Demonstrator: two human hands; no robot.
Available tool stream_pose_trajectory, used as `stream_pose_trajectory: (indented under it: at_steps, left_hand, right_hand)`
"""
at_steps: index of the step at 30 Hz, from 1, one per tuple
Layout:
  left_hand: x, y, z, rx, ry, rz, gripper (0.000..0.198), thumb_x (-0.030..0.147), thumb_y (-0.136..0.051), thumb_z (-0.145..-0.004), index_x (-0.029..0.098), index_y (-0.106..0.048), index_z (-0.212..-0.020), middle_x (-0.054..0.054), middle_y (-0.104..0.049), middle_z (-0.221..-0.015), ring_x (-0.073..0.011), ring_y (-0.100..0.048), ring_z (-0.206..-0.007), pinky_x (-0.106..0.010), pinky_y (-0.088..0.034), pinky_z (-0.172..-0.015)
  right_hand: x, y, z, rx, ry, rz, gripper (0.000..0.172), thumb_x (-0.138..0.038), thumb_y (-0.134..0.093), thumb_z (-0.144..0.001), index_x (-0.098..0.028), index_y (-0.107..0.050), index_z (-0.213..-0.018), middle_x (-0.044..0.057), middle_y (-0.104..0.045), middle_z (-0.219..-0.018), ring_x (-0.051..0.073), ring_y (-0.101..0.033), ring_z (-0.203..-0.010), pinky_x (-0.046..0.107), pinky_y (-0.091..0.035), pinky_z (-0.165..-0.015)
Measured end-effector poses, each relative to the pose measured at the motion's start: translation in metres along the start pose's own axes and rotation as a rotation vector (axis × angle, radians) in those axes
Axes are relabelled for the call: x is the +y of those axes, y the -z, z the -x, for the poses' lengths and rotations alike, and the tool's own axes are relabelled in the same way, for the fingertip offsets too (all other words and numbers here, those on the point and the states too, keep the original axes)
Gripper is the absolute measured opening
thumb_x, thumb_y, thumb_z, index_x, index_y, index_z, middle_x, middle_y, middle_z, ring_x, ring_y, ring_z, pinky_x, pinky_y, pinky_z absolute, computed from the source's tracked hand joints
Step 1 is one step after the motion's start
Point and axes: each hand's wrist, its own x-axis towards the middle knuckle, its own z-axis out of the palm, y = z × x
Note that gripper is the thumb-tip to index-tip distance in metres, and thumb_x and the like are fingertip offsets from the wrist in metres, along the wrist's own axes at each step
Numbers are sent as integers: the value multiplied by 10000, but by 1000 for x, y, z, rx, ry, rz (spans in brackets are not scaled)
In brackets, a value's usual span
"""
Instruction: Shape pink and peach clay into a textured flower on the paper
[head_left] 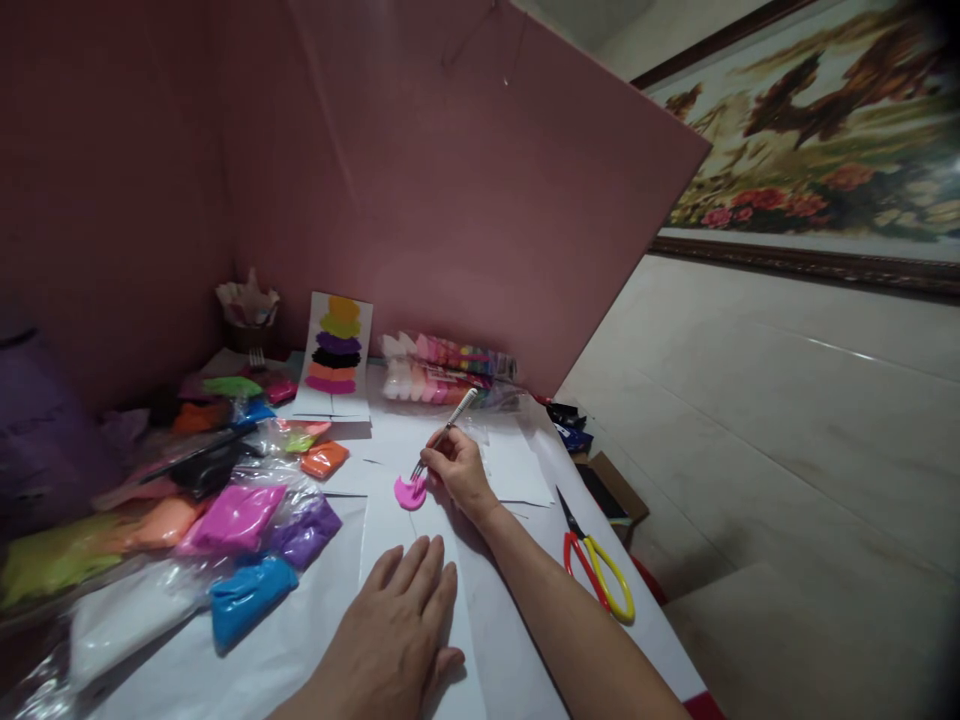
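A small metal fork [452, 421] is gripped in my right hand [461, 473], its handle slanting up to the right. The fork's tines touch a flattened lump of pink clay [409, 492] on a white sheet of paper [386, 535]. Below the clay, my left hand [401, 630] lies flat on the same sheet with the fingers stretched out. A thin line runs down the paper from the clay towards my left fingertips.
Bagged clay in many colours, such as a blue packet [251, 600], covers the left side. A card with coloured clay layers [335, 350] leans at the back, beside plastic-wrapped clay packs [442, 370]. Scissors [596, 565] lie near the table's right edge. A cardboard box [616, 485] stands beyond.
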Motion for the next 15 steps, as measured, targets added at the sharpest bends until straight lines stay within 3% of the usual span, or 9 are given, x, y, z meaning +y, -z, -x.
stream_pose_trajectory:
  at_steps: [9, 15]
  left_hand:
    - [1, 3, 1, 15, -8, 15, 560, 325, -500, -877, 143, -460, -1406, -191, -341, -1508, -362, -308, -1395, -569, -284, -1108]
    - [4, 9, -1, -44, 18, 12, 577, 322, -508, -878, 122, -445, -1415, -204, -329, -1509, -366, -292, -1400, -568, -266, -1122]
  right_hand:
    - [-1, 1, 9, -88, -24, 31, 115, -186, -663, -640, -181, -565, -700, -51, -541, -588, 98, -503, -526, 211, -420, -500]
    - [3, 1, 9, -103, -43, 56, 119, -203, -670, -645, -177, -572, -707, -47, -545, -580, 107, -510, -528, 221, -431, -501]
